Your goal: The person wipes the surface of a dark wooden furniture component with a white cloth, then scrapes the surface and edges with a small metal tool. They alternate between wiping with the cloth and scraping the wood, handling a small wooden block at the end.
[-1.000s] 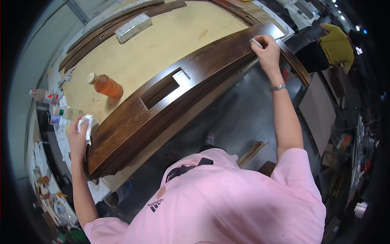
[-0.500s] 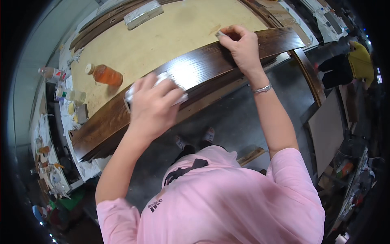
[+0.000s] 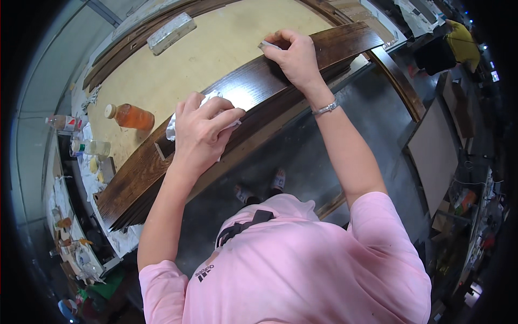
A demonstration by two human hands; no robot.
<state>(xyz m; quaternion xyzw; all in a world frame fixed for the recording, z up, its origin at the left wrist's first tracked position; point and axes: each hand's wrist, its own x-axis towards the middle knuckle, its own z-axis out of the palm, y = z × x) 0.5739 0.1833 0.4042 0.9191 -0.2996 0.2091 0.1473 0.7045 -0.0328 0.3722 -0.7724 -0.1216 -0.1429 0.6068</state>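
A long dark-brown wooden board [image 3: 135, 175] with a glossy face lies across the near edge of the worktable, apparently on top of other boards. My left hand [image 3: 200, 132] is closed over a crumpled white cloth [image 3: 171, 130], which rests on the board left of its middle. Farther right, my right hand [image 3: 297, 58] pinches a small pale, flat piece [image 3: 266, 44] at the board's far edge; what it is I cannot make out. Just left of the cloth, a small light-brown strip [image 3: 159, 152] stands against the board.
A capped bottle of amber liquid [image 3: 129, 116] stands on the yellowish tabletop [image 3: 216, 54]. Behind it lies a wrapped silvery block [image 3: 171, 33]. Clear plastic bottles [image 3: 91, 147] are at the left edge. A person in yellow [image 3: 463, 46] is at the far right, beyond leaning panels [image 3: 433, 154].
The whole view has shifted. Against the board, my left hand has slid a little to the right with the cloth, showing more of the small strip. My right hand keeps its pinch at much the same spot.
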